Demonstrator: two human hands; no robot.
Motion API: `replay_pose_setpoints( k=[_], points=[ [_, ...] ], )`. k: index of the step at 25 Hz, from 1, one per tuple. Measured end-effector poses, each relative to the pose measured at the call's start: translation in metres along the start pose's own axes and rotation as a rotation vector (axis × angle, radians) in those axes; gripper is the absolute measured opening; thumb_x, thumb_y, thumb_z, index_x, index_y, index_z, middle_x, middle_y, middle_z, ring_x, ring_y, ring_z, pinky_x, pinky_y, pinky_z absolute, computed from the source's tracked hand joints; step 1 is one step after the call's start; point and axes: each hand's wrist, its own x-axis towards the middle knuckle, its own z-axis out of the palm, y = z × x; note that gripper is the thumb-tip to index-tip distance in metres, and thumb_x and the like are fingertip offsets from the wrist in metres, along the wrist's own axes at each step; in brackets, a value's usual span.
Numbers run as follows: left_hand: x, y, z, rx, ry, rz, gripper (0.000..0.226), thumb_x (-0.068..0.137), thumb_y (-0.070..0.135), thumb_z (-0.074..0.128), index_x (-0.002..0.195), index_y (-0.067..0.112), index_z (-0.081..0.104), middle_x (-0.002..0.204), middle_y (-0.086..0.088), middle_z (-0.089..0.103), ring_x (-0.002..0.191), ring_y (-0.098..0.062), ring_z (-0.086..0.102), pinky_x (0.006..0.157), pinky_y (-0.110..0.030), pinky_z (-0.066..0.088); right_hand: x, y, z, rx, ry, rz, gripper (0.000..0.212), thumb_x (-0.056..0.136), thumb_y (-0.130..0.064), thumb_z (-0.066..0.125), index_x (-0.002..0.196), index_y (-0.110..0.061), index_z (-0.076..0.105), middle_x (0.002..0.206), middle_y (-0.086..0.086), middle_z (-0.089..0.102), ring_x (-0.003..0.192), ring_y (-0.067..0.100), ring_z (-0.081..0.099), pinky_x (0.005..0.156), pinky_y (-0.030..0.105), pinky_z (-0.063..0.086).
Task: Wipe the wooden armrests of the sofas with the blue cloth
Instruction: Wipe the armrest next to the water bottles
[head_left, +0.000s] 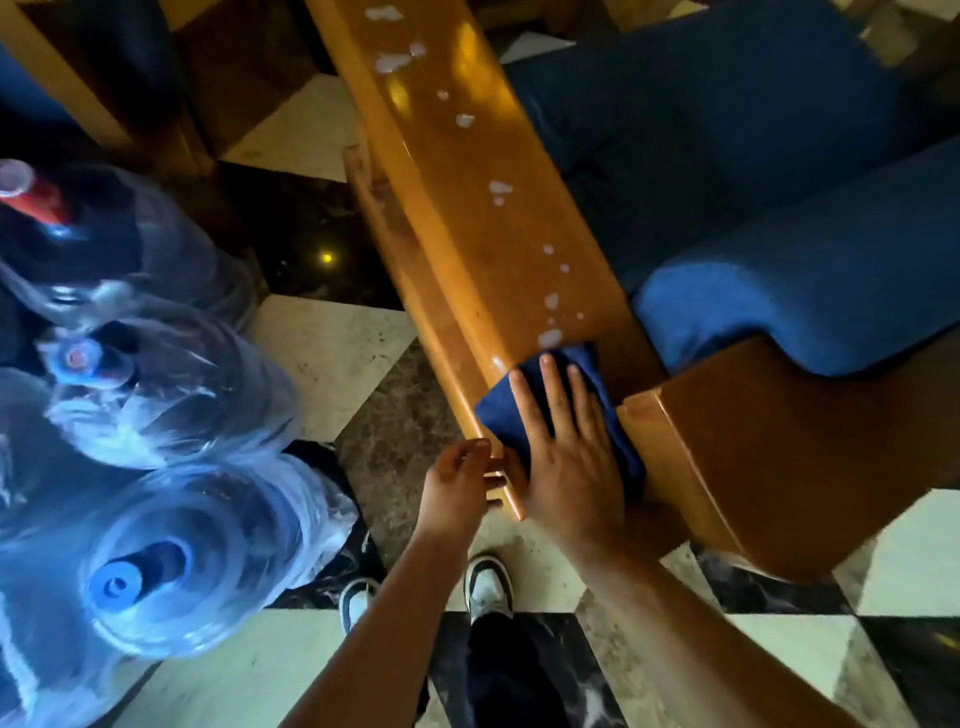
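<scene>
A person's right hand (563, 457) lies flat, fingers (550, 395) spread, pressing a blue cloth (582, 379) onto the near end of a sofa's wooden armrest (467, 208). The cloth lies under the palm and shows beyond the fingertips. The left hand (457, 483), fingers loosely curled, touches the armrest's near corner and holds nothing. White foam patches (498, 189) dot the wood beyond the cloth. Blue cushions (779, 208) lie just beside it; water jugs (171, 551) stand on the checkered floor (322, 348).
</scene>
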Motion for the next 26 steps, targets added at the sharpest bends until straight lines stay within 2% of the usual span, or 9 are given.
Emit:
replay_pose_setpoints(
  k=[2,6,8,11,15,18,20,24,26],
  points=[
    [0.012,0.027,-0.005,0.028,-0.028,0.002,0.023,0.104,0.021,0.048,0.107,0.008,0.066,0.092,-0.015,0.074,0.076,-0.026,0.070,0.063,-0.033,0.051,0.046,-0.001,0.000,0.009,0.009,0.067,0.093,0.088,-0.058,0.068,0.166,-0.028,0.027,0.175,0.010,0.021,0.159,0.040,0.023,0.128,0.054,0.022],
    [0.024,0.072,-0.019,0.046,-0.090,-0.072,0.028,0.107,0.024,0.044,0.099,0.005,0.064,0.070,-0.008,0.072,0.050,-0.015,0.069,0.046,-0.025,0.052,0.135,-0.010,-0.012,0.078,-0.034,0.375,0.094,0.087,-0.077,0.050,0.167,-0.037,0.021,0.177,0.008,0.012,0.160,0.043,0.013,0.128,0.060,0.011],
    [0.026,0.090,-0.024,0.079,-0.070,-0.073,0.035,0.108,0.031,0.041,0.098,0.005,0.063,0.071,-0.009,0.071,0.056,-0.020,0.068,0.054,-0.029,0.055,0.151,-0.010,-0.020,0.087,-0.088,0.442,0.084,0.096,-0.078,0.038,0.167,-0.040,0.014,0.178,0.004,0.005,0.162,0.041,0.004,0.129,0.060,0.004],
    [0.026,0.109,-0.023,0.072,-0.048,-0.053,0.046,0.109,0.040,0.036,0.101,0.004,0.063,0.084,-0.014,0.071,0.070,-0.027,0.066,0.067,-0.037,0.054,0.116,-0.016,-0.016,0.053,-0.071,0.355,0.073,0.102,-0.072,0.026,0.167,-0.040,0.018,0.178,0.003,0.009,0.162,0.043,0.009,0.128,0.064,0.007],
    [0.037,0.128,-0.005,-0.001,-0.030,-0.072,0.049,0.107,0.047,0.036,0.113,0.009,0.066,0.097,-0.014,0.075,0.084,-0.028,0.070,0.077,-0.044,0.057,0.065,-0.025,-0.003,0.056,-0.086,0.243,0.072,0.099,-0.074,0.034,0.164,-0.044,0.026,0.176,0.005,0.019,0.159,0.047,0.018,0.125,0.068,0.016],
    [0.060,0.144,0.008,-0.048,0.044,-0.078,0.055,0.105,0.053,0.036,0.116,0.007,0.065,0.095,-0.014,0.075,0.086,-0.030,0.070,0.087,-0.051,0.055,0.127,-0.014,-0.006,0.114,-0.107,0.506,0.075,0.097,-0.078,0.024,0.165,-0.047,0.016,0.177,0.006,0.010,0.161,0.047,0.005,0.126,0.067,0.005],
    [0.078,0.155,0.012,-0.066,0.084,-0.069,0.058,0.102,0.059,0.037,0.110,0.011,0.067,0.095,-0.013,0.076,0.087,-0.031,0.073,0.081,-0.049,0.057,0.182,-0.007,-0.010,0.190,-0.131,0.695,0.075,0.098,-0.078,0.023,0.165,-0.046,0.012,0.177,0.009,0.007,0.160,0.048,0.003,0.126,0.067,0.000],
    [0.107,0.181,0.019,-0.102,0.183,-0.086,0.056,0.099,0.065,0.036,0.104,0.019,0.066,0.095,-0.008,0.075,0.088,-0.028,0.072,0.067,-0.040,0.057,0.265,0.017,-0.016,0.198,-0.113,0.701,0.077,0.091,-0.084,0.023,0.161,-0.052,0.018,0.161,0.017,0.038,0.136,0.050,0.045,0.114,0.064,0.030],
    [0.120,0.197,0.022,-0.148,0.209,-0.109,0.055,0.098,0.068,0.035,0.102,0.021,0.064,0.096,-0.006,0.073,0.089,-0.027,0.070,0.066,-0.039,0.055,0.300,0.041,-0.017,0.339,-0.156,0.678,0.075,0.089,-0.085,0.025,0.156,-0.052,0.029,0.149,0.018,0.052,0.127,0.047,0.056,0.106,0.056,0.043]
  ],
)
